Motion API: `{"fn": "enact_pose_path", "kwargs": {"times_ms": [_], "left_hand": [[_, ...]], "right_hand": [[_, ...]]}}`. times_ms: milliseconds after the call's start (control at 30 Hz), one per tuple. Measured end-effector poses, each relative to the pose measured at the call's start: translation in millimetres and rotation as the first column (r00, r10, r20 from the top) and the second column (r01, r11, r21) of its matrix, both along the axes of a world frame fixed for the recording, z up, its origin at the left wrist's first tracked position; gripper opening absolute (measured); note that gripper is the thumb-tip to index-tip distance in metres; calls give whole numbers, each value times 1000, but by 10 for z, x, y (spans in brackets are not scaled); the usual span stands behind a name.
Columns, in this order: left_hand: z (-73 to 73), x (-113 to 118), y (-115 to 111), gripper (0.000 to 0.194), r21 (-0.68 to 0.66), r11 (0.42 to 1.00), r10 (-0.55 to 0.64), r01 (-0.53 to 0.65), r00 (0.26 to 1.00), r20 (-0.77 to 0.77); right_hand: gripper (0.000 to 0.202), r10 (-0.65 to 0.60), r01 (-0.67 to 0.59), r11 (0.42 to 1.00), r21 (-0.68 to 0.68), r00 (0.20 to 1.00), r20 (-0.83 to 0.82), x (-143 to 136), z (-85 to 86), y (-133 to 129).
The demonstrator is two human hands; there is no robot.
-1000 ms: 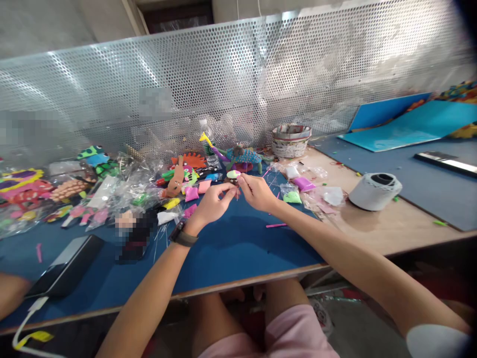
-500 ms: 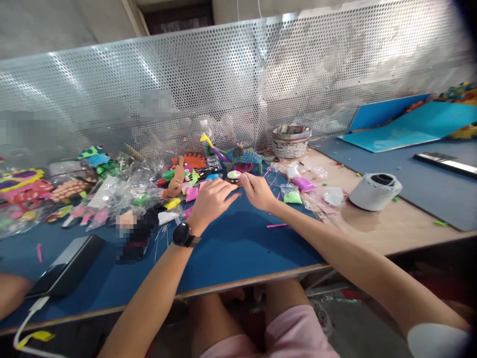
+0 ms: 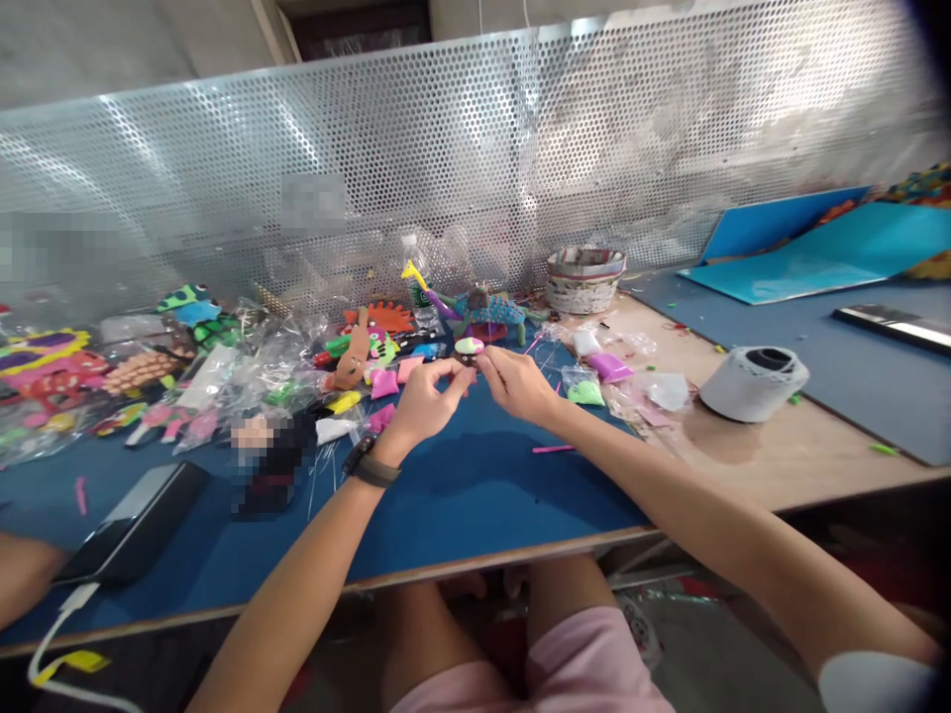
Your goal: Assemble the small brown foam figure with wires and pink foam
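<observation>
Above the blue table mat, a small clay figure faces me, brown with white eyes and a cap of pale green, white and pink. My right hand pinches its right side with thumb and curled fingers. At its lower left, my left hand closes thumb and forefinger against it, and the fingertips hide part of the brown body. A dark watch is on my left wrist. Just beyond the hands stands a blue bumpy clay animal, and a pink modelling stick lies to the right on the mat.
Bagged clay and clay animals crowd the left, near a black power bank with a white cable. Clay packets, a woven basket and a white roll stand right. A perforated metal panel closes the back. Another person's arm shows left.
My left hand has turned, its fingers curling from a flatter pose into a pinch at the figure. The figure's eyes and cap show more plainly. My right hand keeps its hold.
</observation>
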State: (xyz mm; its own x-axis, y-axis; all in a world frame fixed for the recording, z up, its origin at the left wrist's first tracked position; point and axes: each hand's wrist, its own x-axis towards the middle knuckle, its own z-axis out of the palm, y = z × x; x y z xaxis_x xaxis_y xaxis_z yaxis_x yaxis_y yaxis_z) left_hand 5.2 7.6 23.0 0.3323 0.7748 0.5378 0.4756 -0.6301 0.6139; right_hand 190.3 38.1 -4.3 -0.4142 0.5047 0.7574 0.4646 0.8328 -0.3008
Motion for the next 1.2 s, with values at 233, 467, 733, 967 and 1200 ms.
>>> {"fn": "enact_pose_path", "kwargs": {"times_ms": [233, 467, 733, 967, 1200], "left_hand": [[-7, -37, 51, 45, -97, 995, -19, 19, 1000, 10], [-31, 50, -82, 20, 437, 891, 220, -121, 958, -182], [-39, -95, -13, 28, 586, 811, 238, -4, 916, -323], [-69, -69, -16, 26, 579, 812, 259, -69, 932, -253], [-125, 20, 6, 24, 480, 869, 214, -122, 967, -141]], "right_hand": [[36, 46, -45, 997, -58, 999, 16, 16, 33, 2], [39, -83, 38, 982, -183, 966, -246, -69, 44, -22], [44, -58, -25, 970, -242, 943, -327, -108, 91, -79], [45, -22, -97, 950, -296, 927, -375, -140, 85, -121], [46, -10, -133, 931, -341, 921, -388, -186, 63, -149]]}}
